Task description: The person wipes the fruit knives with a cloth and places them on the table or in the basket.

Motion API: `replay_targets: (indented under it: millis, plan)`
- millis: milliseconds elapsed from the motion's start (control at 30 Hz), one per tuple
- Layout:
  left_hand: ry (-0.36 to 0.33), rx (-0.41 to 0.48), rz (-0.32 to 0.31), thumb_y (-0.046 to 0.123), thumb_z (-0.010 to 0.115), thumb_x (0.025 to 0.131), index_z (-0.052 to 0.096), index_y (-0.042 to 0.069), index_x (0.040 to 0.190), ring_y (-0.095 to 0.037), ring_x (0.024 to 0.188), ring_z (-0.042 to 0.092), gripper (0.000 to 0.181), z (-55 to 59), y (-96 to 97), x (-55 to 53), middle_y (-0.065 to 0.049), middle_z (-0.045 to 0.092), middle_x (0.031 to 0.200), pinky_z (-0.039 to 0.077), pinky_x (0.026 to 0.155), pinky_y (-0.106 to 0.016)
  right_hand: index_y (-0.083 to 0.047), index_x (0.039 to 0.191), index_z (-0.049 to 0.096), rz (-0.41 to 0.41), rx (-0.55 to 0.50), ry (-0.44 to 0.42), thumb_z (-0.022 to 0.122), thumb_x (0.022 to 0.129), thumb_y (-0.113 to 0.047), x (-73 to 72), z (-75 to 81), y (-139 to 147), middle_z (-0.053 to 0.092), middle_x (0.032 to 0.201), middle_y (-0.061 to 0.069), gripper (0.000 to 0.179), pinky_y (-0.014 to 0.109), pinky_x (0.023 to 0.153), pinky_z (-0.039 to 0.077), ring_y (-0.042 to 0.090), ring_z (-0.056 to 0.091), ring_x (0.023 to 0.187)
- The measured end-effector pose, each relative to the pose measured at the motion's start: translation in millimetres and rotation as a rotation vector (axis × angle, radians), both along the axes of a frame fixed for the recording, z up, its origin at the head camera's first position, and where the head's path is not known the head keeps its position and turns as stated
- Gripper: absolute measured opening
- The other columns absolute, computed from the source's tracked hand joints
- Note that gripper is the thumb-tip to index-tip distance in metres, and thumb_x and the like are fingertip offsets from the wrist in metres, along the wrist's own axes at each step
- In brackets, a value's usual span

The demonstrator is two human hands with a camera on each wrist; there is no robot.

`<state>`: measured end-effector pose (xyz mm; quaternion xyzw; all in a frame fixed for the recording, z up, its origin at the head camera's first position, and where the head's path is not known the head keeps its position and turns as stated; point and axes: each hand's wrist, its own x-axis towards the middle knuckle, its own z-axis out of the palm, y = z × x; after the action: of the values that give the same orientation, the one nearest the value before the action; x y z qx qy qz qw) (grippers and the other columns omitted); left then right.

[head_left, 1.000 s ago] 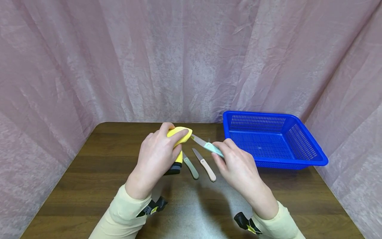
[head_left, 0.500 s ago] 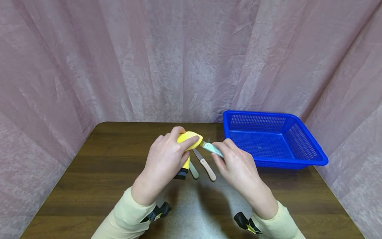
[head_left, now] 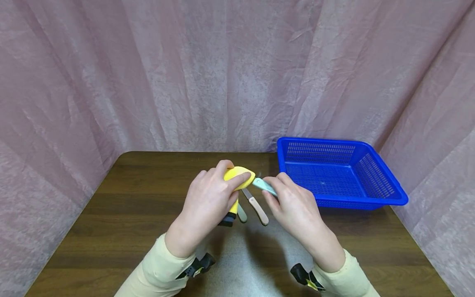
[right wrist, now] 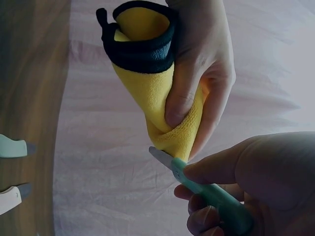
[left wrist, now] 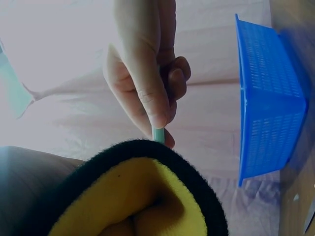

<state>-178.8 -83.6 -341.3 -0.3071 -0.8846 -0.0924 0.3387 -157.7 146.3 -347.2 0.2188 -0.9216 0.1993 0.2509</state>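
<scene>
A yellow cloth (right wrist: 140, 93) with black edging is bunched in my left hand (head_left: 208, 198), its fingers and thumb pinching the fold. My right hand (head_left: 297, 206) grips a small knife (right wrist: 209, 194) by its mint-green handle, the blade pointing at the cloth. In the right wrist view the short blade lies right at the cloth's lower fold; in the head view the cloth hides it. Below the hands, two more knives lie on the table: one with a cream handle (head_left: 259, 211), one with a grey-green handle (head_left: 242, 214) partly hidden behind the cloth.
A blue plastic basket (head_left: 398, 199) with perforated sides stands at the back right of the brown wooden table (head_left: 122, 206), just beyond my right hand. Pink curtains (head_left: 222, 82) hang behind the table and along both sides.
My left hand has slid the cloth to the right and slightly nearer along the blade, up to the handle, covering the blade in the head view. The right hand has stayed nearly still.
</scene>
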Motion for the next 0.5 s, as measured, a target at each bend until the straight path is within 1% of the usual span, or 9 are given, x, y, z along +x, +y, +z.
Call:
replay_targets:
  millis: [200,500]
  plan:
    - [-0.005,-0.011,-0.004,0.010,0.088,0.087,0.081,0.030,0.129,-0.028,0.073,0.068,0.047,-0.7,1.3,0.6,-0.014,0.066,0.117,0.048,0.060,-0.037,-0.011,0.120,0.080,0.000,-0.005,0.005,0.082,0.099,-0.013,0.0,0.1,-0.4,0.066,0.094,0.000,0.021,0.040,0.055,0.049,0.018,0.059,0.068]
    - [0.001,-0.022,-0.009,0.009,0.088,0.086,0.081,0.030,0.128,-0.028,0.075,0.069,0.047,-1.2,1.2,0.6,-0.014,0.066,0.117,0.048,0.060,-0.038,-0.010,0.119,0.080,0.002,-0.004,0.013,0.082,0.099,-0.013,-0.1,0.0,-0.6,0.065,0.093,-0.001,0.021,0.039,0.055,0.049,0.018,0.059,0.067]
